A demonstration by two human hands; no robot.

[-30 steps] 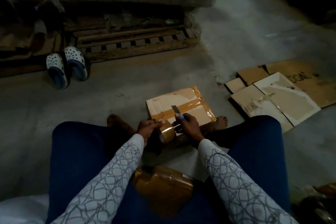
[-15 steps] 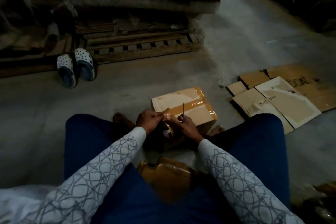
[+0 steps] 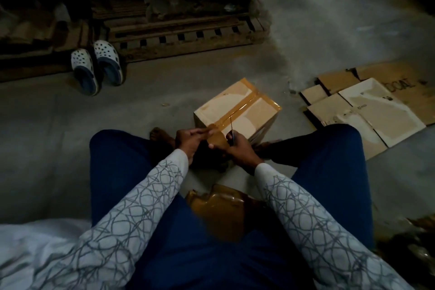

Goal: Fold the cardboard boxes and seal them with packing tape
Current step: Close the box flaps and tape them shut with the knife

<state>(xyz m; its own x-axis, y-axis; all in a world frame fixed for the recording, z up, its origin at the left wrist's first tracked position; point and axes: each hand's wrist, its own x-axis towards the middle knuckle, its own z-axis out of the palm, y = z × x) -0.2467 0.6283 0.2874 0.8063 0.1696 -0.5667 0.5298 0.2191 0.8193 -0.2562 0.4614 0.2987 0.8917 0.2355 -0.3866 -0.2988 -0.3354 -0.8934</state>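
A folded cardboard box (image 3: 249,110) stands on the floor in front of my crossed legs, with brown packing tape (image 3: 242,107) running along its top seam. My left hand (image 3: 190,139) pinches the near end of the tape strip at the box's near edge. My right hand (image 3: 235,146) grips a thin blade (image 3: 231,128) that points up beside the strip, and its fingers also touch the tape. The tape roll is hidden behind my hands.
Flat unfolded cardboard sheets (image 3: 367,110) lie on the floor to the right. A pair of white clogs (image 3: 96,66) sits at the left by a wooden pallet (image 3: 183,37). A crumpled brown wad of tape (image 3: 221,207) rests in my lap.
The box has turned so its taped seam runs diagonally away from me. The tape roll seen a second ago is out of sight, and the blade now stands upright against the strip.
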